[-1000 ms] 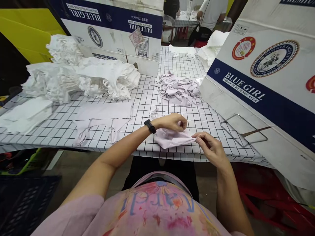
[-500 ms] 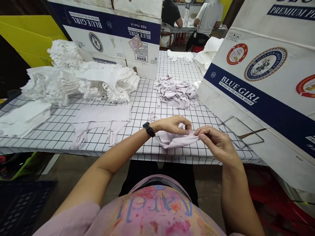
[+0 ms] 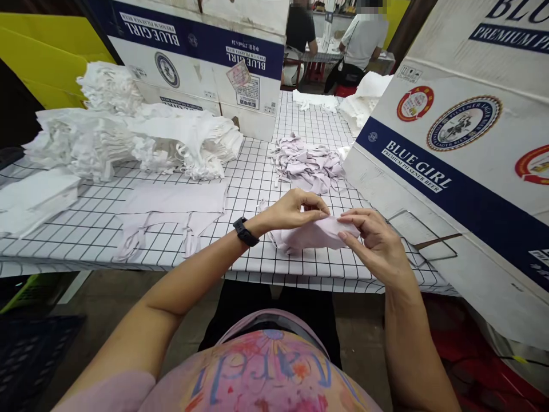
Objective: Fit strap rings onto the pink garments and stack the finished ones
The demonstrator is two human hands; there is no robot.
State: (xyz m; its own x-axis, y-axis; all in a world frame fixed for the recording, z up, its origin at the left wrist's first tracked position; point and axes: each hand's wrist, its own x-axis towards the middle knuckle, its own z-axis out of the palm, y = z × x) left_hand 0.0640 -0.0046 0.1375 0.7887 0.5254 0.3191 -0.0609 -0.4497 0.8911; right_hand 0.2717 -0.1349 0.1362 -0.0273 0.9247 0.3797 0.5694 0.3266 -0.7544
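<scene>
A small pale lilac cloth piece [image 3: 315, 236] is held just above the grid-patterned table [image 3: 266, 171], near its front edge. My left hand [image 3: 291, 210], with a black watch on its wrist, pinches the cloth's top edge. My right hand [image 3: 373, 243] pinches the same cloth at its right end, fingers curled. The two hands nearly touch over the cloth. A flat lilac piece with dangling ties [image 3: 171, 212] lies to the left on the table.
A heap of lilac cloth pieces [image 3: 306, 163] lies behind my hands. White fabric stacks [image 3: 128, 134] fill the left of the table. Blue Girl cartons stand at the back [image 3: 201, 51] and lean in from the right [image 3: 463, 166]. Two people sit at a far table [image 3: 343, 40].
Both hands have lifted the lilac cloth slightly off the table and drawn closer together, bunching it between them.
</scene>
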